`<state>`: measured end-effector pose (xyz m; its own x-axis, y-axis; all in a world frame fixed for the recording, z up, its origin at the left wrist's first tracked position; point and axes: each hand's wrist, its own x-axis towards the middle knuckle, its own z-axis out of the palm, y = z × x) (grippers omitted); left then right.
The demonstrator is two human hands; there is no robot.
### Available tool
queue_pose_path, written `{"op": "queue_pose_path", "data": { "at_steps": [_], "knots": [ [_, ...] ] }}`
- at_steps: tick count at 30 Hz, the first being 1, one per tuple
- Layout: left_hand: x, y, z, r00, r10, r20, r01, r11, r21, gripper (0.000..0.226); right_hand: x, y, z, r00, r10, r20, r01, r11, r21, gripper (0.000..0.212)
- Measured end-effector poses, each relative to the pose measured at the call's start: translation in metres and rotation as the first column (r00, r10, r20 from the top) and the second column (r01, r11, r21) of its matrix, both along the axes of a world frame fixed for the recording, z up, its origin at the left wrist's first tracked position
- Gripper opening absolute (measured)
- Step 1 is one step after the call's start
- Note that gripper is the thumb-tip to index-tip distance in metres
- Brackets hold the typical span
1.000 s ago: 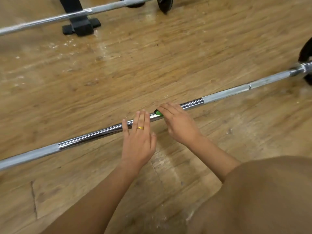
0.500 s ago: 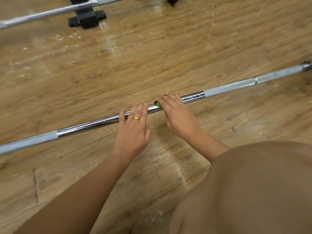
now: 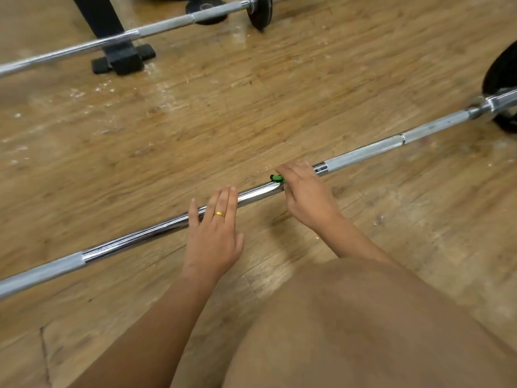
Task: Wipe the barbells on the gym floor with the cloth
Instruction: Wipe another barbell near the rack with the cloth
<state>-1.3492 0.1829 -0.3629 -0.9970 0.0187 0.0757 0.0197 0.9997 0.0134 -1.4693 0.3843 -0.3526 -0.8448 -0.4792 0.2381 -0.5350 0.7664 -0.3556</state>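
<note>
Two hands on the near barbell (image 3: 156,228), which lies on the gym floor (image 3: 279,107), head view. The left grip (image 3: 212,242) has straight fingers flat on the chrome shaft and holds nothing, likely to stop the bar rolling. The right grip (image 3: 307,197) curls over the shaft, pinching the green cloth (image 3: 277,178) against it to wipe. Cloth mostly hidden under the fingers; bar's left end cut off. A second barbell (image 3: 167,25) sits well apart.

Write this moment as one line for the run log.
step: wiping near barbell | left hand: fingers flat on bar | right hand: grips green cloth against bar | far barbell: not touched
</note>
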Motion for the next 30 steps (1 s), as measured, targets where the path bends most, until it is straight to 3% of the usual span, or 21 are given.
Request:
{"op": "queue_pose_path", "data": {
  "at_steps": [3,7,13,18,20,24,30],
  "knots": [
    [-0.004,-0.001,-0.001,1.0,0.011,-0.027,-0.011,1.0,0.014,0.085,0.013,-0.021,-0.003,0.998,-0.051,-0.027,0.051,0.998,-0.023,0.046],
    [-0.008,-0.002,-0.001,1.0,0.022,-0.021,-0.022,0.999,0.025,0.084,0.012,-0.022,-0.004,0.984,0.175,-0.04,-0.173,0.984,0.041,0.052],
    [-0.012,-0.003,0.002,0.999,0.042,0.022,-0.042,0.999,0.026,0.083,-0.022,0.017,0.002,0.994,-0.111,-0.021,0.112,0.993,0.043,0.043],
    [-0.013,-0.001,0.007,0.997,0.051,0.062,-0.052,0.998,0.024,0.085,0.012,-0.029,0.004,0.988,0.149,0.041,-0.153,0.985,0.085,0.064],
    [-0.011,-0.001,0.009,0.995,0.048,0.083,-0.051,0.998,0.034,0.086,0.0,-0.017,0.003,0.99,0.135,0.04,-0.137,0.989,0.061,0.063],
    [-0.008,0.001,0.01,0.993,0.05,0.103,-0.053,0.998,0.031,0.089,-0.01,0.004,0.002,0.997,-0.052,0.065,0.048,0.998,0.048,0.058],
    [0.003,0.003,0.003,0.996,0.008,0.094,-0.011,1.0,0.029,0.095,0.01,-0.001,0.0,0.984,0.167,0.064,-0.171,0.982,0.078,0.062]
  ]
}}
